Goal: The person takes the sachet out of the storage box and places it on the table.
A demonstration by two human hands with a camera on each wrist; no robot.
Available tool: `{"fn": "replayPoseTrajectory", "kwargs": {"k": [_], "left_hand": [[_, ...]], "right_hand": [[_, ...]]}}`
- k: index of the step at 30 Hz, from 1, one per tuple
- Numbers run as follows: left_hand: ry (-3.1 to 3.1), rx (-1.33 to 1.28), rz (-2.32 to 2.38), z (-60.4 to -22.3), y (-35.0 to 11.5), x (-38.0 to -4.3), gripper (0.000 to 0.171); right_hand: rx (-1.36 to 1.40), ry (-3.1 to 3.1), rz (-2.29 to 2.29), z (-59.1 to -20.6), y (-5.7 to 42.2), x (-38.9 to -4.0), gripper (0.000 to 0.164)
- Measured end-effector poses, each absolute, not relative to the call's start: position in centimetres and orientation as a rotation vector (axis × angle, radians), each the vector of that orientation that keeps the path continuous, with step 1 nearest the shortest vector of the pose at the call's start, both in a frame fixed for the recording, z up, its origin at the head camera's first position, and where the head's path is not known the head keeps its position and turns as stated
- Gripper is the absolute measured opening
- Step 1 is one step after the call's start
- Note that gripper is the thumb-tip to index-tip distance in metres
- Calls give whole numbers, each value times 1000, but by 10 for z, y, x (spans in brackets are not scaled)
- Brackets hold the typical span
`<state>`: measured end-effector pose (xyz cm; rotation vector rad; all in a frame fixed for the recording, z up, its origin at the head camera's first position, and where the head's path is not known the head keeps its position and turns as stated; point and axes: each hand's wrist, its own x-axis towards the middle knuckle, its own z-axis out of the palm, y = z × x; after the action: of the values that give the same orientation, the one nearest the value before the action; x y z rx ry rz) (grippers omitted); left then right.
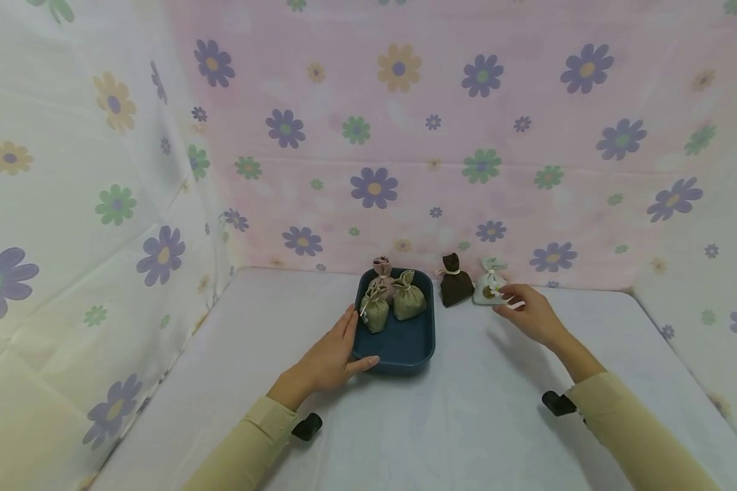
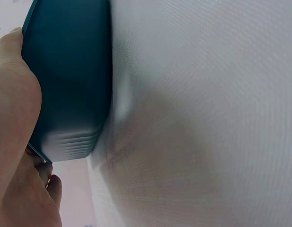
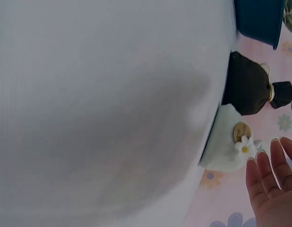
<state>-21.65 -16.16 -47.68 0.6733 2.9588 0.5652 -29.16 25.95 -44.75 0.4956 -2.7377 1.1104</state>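
Note:
My left hand (image 1: 327, 356) holds a dark blue tray (image 1: 399, 351) at its near left corner, thumb along the front rim and fingers along the left side. The left wrist view shows the tray's outer wall (image 2: 70, 80) against that hand (image 2: 15, 109). Inside the tray sit two olive-green drawstring pouches (image 1: 410, 300) and a dusty-pink pouch (image 1: 383, 281) behind them. My right hand (image 1: 530, 317) is beside a white drawstring pouch (image 3: 226, 142) with a daisy and a round tan tag. Its fingers (image 3: 263, 177) are extended; whether they touch the pouch is unclear.
A dark brown pouch (image 1: 456, 285) stands between the tray and the white pouch. The white-covered table (image 1: 467, 423) backs onto a pink floral cloth (image 1: 430, 143), with pale floral cloths at both sides. Black wrist mounts (image 1: 308, 427) hang under each sleeve.

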Motion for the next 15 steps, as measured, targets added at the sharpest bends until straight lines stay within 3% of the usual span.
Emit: {"fn": "replayPoseTrajectory", "kwargs": {"k": [15], "left_hand": [[2963, 663, 603, -478, -162, -216, 111]], "right_hand": [[666, -2689, 1150, -446, 229, -276, 41]]}}
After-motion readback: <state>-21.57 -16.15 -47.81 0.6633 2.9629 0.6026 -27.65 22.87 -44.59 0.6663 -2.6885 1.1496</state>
